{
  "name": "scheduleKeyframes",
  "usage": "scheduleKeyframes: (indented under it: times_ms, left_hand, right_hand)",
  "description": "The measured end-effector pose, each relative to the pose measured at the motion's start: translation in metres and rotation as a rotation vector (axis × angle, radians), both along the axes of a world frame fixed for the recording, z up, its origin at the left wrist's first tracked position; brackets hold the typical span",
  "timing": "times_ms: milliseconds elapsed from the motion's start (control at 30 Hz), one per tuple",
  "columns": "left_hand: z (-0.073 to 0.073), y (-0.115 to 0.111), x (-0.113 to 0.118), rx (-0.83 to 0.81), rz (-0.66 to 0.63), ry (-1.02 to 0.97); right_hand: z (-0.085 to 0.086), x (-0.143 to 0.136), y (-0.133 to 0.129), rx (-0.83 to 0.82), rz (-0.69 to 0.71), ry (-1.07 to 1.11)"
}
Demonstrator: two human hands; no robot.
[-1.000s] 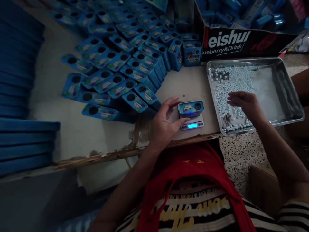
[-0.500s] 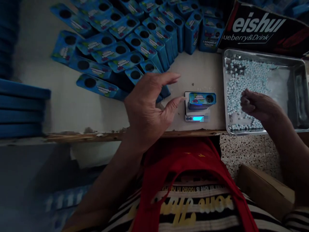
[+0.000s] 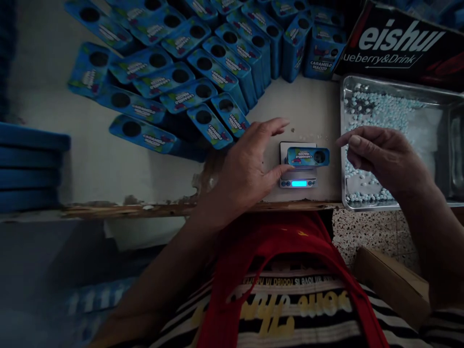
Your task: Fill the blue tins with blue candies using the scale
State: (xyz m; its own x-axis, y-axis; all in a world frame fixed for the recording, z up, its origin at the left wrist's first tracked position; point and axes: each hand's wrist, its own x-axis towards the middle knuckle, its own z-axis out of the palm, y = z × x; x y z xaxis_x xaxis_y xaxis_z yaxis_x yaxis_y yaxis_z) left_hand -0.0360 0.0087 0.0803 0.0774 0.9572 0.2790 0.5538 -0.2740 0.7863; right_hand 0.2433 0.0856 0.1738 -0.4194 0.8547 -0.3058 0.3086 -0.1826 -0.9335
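- The small blue box (image 3: pixel 307 156) stands upright on the scale (image 3: pixel 299 174), whose lit display faces six o'clock.
- It looks light and stiff-walled, probably smooth enough to slip; best gripped across its two long sides, clear of the round hole at its three o'clock end.
- Tipping it could spill any contents, though what is inside is too dark to tell.
- The left hand (image 3: pixel 242 166), at nine o'clock from the scale, has thumb and forefinger spread wide, gripping nothing; I cannot tell whether the thumb touches the box.
- The right hand (image 3: pixel 389 157), at three o'clock, has its fingers drawn together over the tray (image 3: pixel 431 121) of pale pellets (image 3: pixel 380 111); whether it pinches any is hidden.
- The table (image 3: pixel 90 179) is pale, its wooden edge chipped.
- More blue boxes (image 3: pixel 213 72) crowd ten to twelve o'clock; a black carton (image 3: pixel 395 48) stands at one.
- The room is dim, with a speckled floor (image 3: pixel 380 232).
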Motion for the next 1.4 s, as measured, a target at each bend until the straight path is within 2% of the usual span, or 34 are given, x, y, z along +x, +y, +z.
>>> scheduleKeyframes:
  times_ms: [133, 267, 367, 433, 500, 567, 600, 667, 733, 800, 867, 933, 1067, 1200, 1267, 1333, 1400]
  left_hand:
    - [-0.002, 0.002, 0.007, -0.003, -0.057, 0.016]
    - [0.005, 0.012, 0.045, 0.08, -0.133, 0.173]
    - [0.019, 0.021, 0.066, 0.071, -0.269, 0.379]
    - [0.037, 0.019, 0.054, 0.091, -0.269, 0.403]
    - [0.063, 0.007, 0.016, 0.187, -0.145, 0.356]
    - [0.092, -0.011, -0.044, 0.315, 0.047, 0.34]
    - [0.105, -0.018, -0.081, 0.38, 0.138, 0.365]
    - [0.12, -0.019, -0.158, 0.351, 0.352, 0.461]
    - [0.122, -0.005, -0.227, 0.248, 0.458, 0.508]
    - [0.113, 0.016, -0.281, 0.073, 0.573, 0.483]
    - [0.097, 0.033, -0.316, -0.07, 0.542, 0.432]
    - [0.077, 0.04, -0.337, -0.148, 0.478, 0.388]
    - [0.044, 0.028, -0.357, -0.24, 0.365, 0.372]
    - [0.021, 0.014, -0.371, -0.298, 0.263, 0.382]
    - [0.006, 0.012, -0.374, -0.284, 0.235, 0.385]
    - [-0.013, 0.01, -0.372, -0.219, 0.253, 0.39]
    - [-0.032, 0.006, -0.368, -0.073, 0.37, 0.401]
  right_hand:
    - [-0.001, -0.009, -0.003, 0.03, -0.023, 0.006]
    - [0.003, -0.002, -0.002, 0.112, -0.075, -0.022]
    - [-0.009, 0.03, 0.011, 0.322, -0.142, -0.204]
    - [-0.029, 0.05, 0.026, 0.629, -0.079, -0.509]
    - [-0.051, 0.052, 0.039, 0.874, -0.036, -0.735]
    - [-0.066, 0.029, 0.045, 0.922, 0.062, -0.66]
    - [-0.07, 0.009, 0.046, 0.9, 0.142, -0.547]
    - [-0.073, -0.042, 0.049, 0.912, 0.343, -0.41]
    - [-0.072, -0.092, 0.057, 1.063, 0.553, -0.465]
    - [-0.07, -0.129, 0.071, 1.166, 0.716, -0.54]
    - [-0.069, -0.146, 0.086, 1.216, 0.803, -0.59]
    - [-0.07, -0.151, 0.099, 1.26, 0.836, -0.621]
    - [-0.07, -0.148, 0.111, 1.328, 0.931, -0.661]
    - [-0.063, -0.143, 0.11, 1.245, 0.956, -0.715]
    - [-0.057, -0.134, 0.104, 1.142, 0.924, -0.728]
    - [-0.048, -0.119, 0.092, 1.047, 0.836, -0.743]
    - [-0.036, -0.099, 0.073, 0.972, 0.699, -0.783]
